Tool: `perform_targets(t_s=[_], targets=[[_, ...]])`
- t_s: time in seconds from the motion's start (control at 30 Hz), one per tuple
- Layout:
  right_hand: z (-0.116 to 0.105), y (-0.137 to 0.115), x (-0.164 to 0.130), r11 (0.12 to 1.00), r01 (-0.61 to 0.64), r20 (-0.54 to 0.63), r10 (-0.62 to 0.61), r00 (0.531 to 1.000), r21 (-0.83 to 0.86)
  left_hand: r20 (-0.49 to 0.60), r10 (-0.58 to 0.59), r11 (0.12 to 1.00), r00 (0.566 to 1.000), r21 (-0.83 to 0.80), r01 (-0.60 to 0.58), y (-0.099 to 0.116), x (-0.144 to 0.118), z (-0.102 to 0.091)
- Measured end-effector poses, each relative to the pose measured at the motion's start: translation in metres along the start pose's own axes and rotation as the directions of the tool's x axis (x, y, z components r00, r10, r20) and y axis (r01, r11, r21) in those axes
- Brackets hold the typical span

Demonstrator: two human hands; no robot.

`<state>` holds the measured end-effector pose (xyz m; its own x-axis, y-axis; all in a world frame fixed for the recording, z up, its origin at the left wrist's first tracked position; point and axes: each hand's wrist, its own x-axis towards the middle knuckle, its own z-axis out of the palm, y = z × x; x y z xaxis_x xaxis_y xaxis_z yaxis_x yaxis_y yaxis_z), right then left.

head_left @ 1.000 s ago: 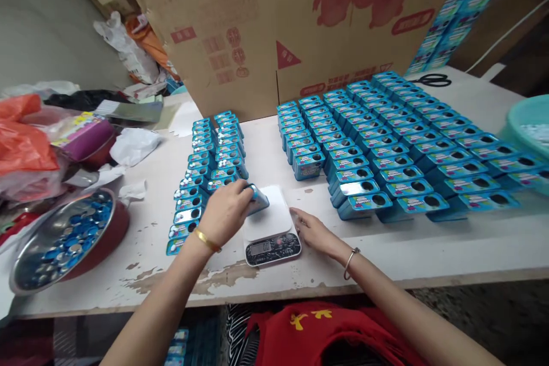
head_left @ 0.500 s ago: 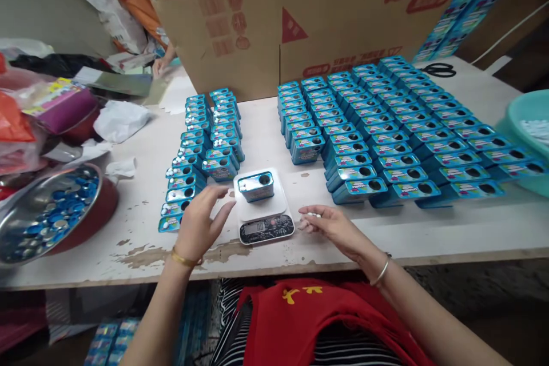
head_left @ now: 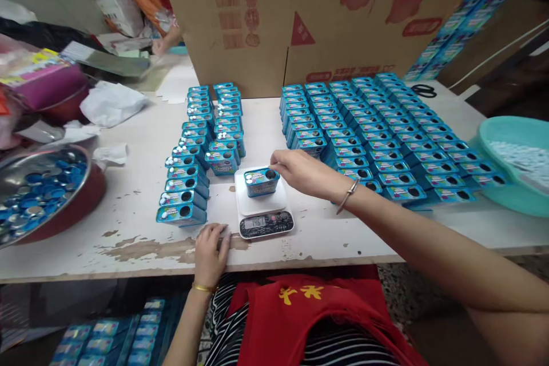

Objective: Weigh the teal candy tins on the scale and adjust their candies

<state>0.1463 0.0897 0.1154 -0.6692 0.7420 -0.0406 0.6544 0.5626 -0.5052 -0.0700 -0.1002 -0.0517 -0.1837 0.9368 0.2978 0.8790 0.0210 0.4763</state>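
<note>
A blue tin (head_left: pixel 262 186) stands upright on a small white kitchen scale (head_left: pixel 278 202), a couple of white tablets lying on its lid beside the round opening. Over the right end of that lid is my right hand (head_left: pixel 302 172), its fingers pinched together at the opening; whatever they pinch is hidden. My left hand (head_left: pixel 211 253) rests on the table near its front edge, left of the scale, holding nothing, with thumb and fingers apart. The scale's display is lit, its digits blurred. Left of it stand two rows of similar tins (head_left: pixel 184 184), many with white tablets on their lids.
Many blue tins (head_left: pixel 388 155) stand in rows on the right. Beyond them a turquoise basin (head_left: pixel 484 131) holds white tablets. A metal bowl (head_left: pixel 92 183) of blue caps sits at the left. A large cardboard box (head_left: pixel 266 63) blocks the back; another person's hand (head_left: pixel 165 43) shows beside it.
My right hand, which held white tablets beside the scale, has moved up and left to the tin's opening. My left hand has come down onto the table. The view has shifted slightly.
</note>
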Motion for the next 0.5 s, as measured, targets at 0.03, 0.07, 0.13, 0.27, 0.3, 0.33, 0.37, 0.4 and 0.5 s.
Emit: perform_targets(t_s=[0.03, 0.07, 0.13, 0.27, 0.3, 0.33, 0.37, 0.4, 0.5], targets=[[0.001, -0.002, 0.003, 0.999, -0.009, 0.036, 0.011, 0.999, -0.042, -0.003, 0.003, 1.000, 1.000, -0.001, -0.003, -0.002, -0.001, 0.001], [0.003, -0.004, 0.005, 0.997, -0.019, 0.065, 0.024, 0.998, -0.076, -0.004, 0.005, 1.000, 1.000, -0.003, -0.005, -0.003, -0.001, 0.001], [0.008, -0.004, 0.009, 0.993, -0.028, 0.089, 0.038, 0.995, -0.111, -0.008, 0.015, 1.000, 1.000, -0.015, -0.015, -0.003, -0.002, 0.001], [0.015, 0.000, 0.014, 0.999, -0.010, 0.033, 0.011, 0.999, -0.033, -0.101, 0.042, 0.991, 0.994, -0.123, -0.054, 0.015, 0.008, -0.008], [0.015, 0.001, 0.014, 1.000, -0.009, 0.010, 0.009, 1.000, 0.006, -0.141, 0.055, 0.988, 0.988, -0.132, -0.074, 0.022, 0.014, -0.013], [0.015, 0.003, 0.014, 0.999, -0.011, -0.019, 0.012, 1.000, 0.050, -0.179, 0.077, 0.988, 0.981, -0.119, -0.099, 0.030, 0.022, -0.017], [0.015, 0.004, 0.013, 0.996, -0.015, -0.053, 0.020, 0.998, 0.092, -0.207, 0.111, 0.988, 0.972, -0.083, -0.131, 0.038, 0.031, -0.021], [0.015, 0.005, 0.011, 0.991, -0.018, -0.089, 0.030, 0.996, 0.130, -0.222, 0.155, 0.986, 0.963, -0.031, -0.165, 0.046, 0.042, -0.025], [0.015, 0.011, 0.001, 0.976, -0.023, -0.180, 0.063, 0.982, 0.216, -0.178, 0.289, 0.954, 0.941, 0.132, -0.268, 0.063, 0.072, -0.033]])
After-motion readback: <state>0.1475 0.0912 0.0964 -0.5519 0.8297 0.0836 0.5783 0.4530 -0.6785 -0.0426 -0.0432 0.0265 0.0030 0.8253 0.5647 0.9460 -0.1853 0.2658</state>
